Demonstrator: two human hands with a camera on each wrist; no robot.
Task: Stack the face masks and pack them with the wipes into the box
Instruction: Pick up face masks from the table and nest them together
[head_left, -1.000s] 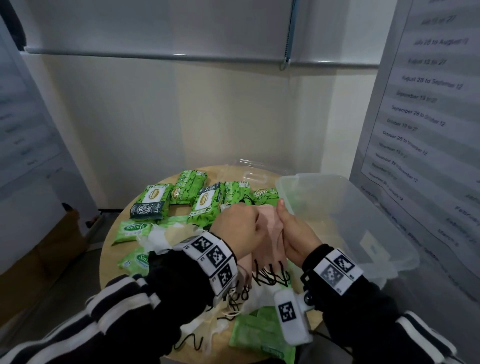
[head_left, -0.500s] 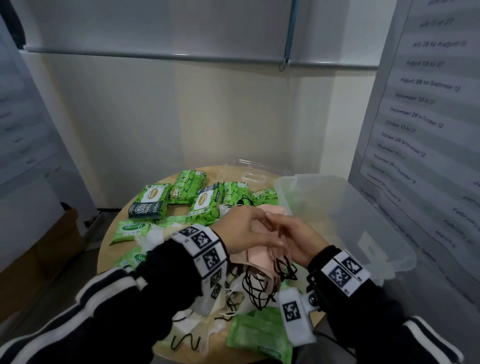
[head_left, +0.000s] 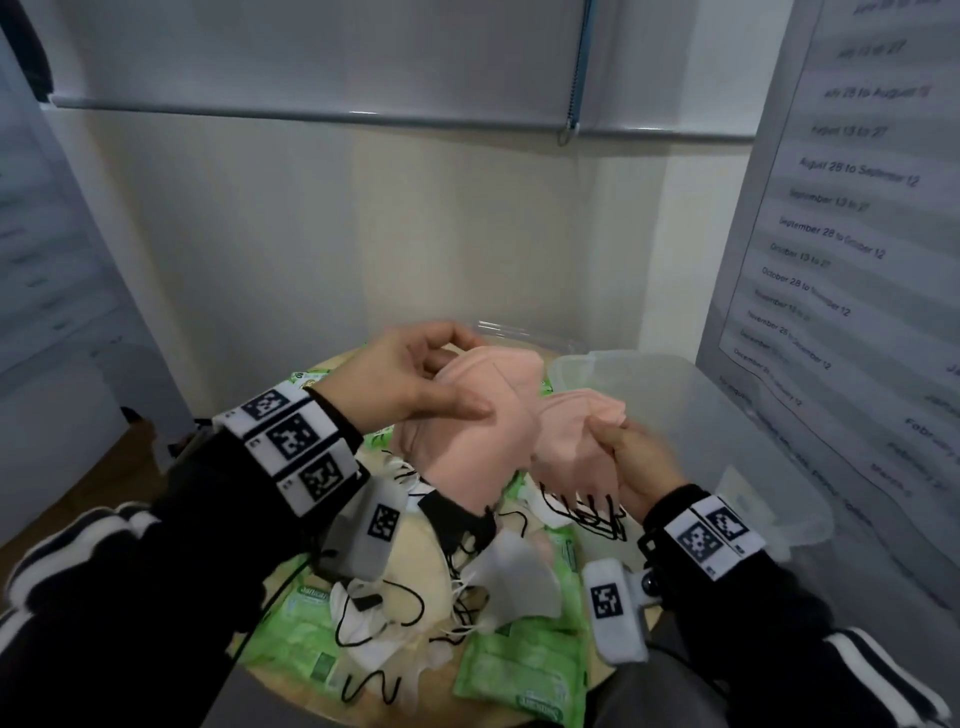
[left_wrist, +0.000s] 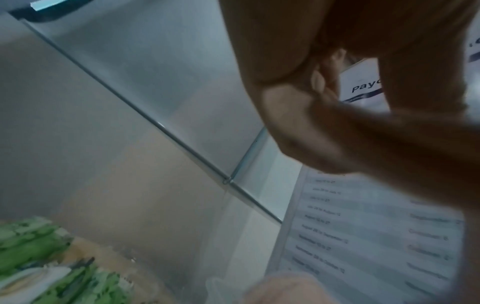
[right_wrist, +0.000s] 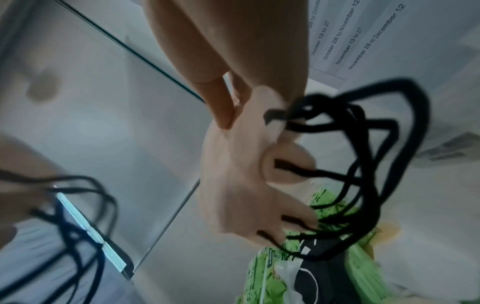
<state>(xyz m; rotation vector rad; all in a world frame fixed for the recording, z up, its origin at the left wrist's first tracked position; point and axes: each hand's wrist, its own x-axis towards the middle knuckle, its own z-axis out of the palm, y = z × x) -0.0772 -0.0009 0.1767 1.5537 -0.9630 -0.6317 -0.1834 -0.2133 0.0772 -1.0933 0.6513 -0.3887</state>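
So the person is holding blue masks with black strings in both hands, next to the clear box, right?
Not quite: the masks are pink, not blue. The head view shows the left hand and the right hand each holding pink masks with black strings, next to the clear box.

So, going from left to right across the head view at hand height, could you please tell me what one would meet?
Left hand → the pink mask it holds → the pink masks in the right hand → right hand → clear plastic box → printed date sheet on the wall.
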